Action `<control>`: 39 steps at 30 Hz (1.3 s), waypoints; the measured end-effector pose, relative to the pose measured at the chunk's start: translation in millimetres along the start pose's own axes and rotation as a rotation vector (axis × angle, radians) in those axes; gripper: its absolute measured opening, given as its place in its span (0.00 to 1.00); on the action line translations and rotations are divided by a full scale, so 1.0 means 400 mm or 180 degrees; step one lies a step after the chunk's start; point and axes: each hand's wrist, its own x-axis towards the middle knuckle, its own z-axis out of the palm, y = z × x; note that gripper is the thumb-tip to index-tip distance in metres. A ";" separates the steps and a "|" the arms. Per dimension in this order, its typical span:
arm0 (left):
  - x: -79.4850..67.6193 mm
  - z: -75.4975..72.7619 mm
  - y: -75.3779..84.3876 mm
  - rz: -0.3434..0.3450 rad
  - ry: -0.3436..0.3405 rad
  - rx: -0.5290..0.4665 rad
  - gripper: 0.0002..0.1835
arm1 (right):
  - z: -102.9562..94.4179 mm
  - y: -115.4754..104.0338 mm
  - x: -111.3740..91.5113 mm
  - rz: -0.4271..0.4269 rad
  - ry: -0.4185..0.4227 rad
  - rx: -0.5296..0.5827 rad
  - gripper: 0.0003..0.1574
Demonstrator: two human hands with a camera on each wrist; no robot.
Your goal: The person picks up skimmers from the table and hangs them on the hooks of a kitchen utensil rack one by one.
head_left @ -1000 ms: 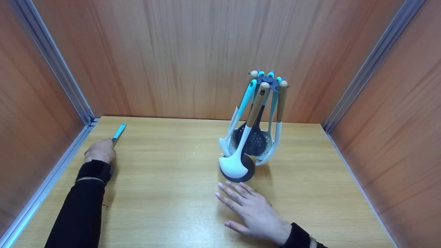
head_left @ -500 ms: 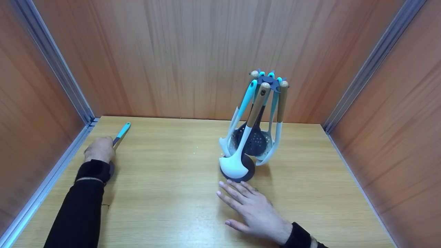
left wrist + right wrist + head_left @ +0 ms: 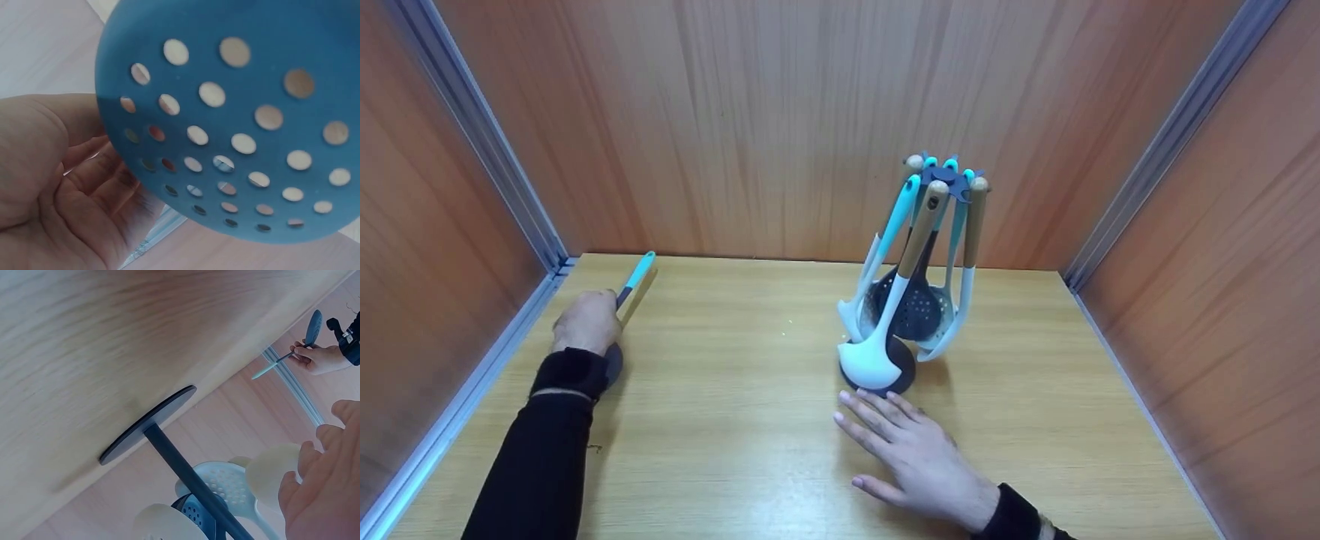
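Note:
At the left, my left hand [image 3: 587, 322] grips a skimmer by its shaft. The skimmer's turquoise handle [image 3: 639, 271] points toward the back wall, and its round head pokes out beside my wrist. In the left wrist view that perforated head [image 3: 222, 118] fills much of the picture, with my curled fingers behind it. My right hand [image 3: 915, 454] is spread, its fingertips right at the dark round base [image 3: 906, 367] of a utensil stand. From the stand's blue hub [image 3: 949, 182] hang several utensils, among them a white ladle [image 3: 870, 365] with a wooden handle and a dark skimmer [image 3: 916, 309].
The wooden tabletop [image 3: 720, 390] is closed in by a back wall [image 3: 780, 120] and two side walls with metal corner strips [image 3: 487, 127]. In the right wrist view, the stand's post [image 3: 185, 472] rises from its flat disc.
My left hand has shifted a little right and toward the back with the skimmer, whose handle end has risen and stands farther from its shadow. My right hand has stayed nearly still.

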 end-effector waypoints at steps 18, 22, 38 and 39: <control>-0.031 0.009 0.067 0.0199 0.0517 -0.0264 0.08 | -0.019 -0.012 -0.005 -0.0064 0.0308 -0.0271 0.61; -0.039 0.009 0.082 0.0259 0.0587 -0.0280 0.07 | -0.024 -0.013 -0.006 -0.0062 0.0362 -0.0297 0.62; -0.074 -0.002 0.144 0.0474 0.0854 -0.0398 0.06 | -0.058 -0.003 -0.007 0.0039 0.0393 -0.0227 0.60; -0.077 -0.004 0.149 0.0496 0.0882 -0.0410 0.06 | -0.061 -0.003 -0.006 0.0048 0.0393 -0.0232 0.59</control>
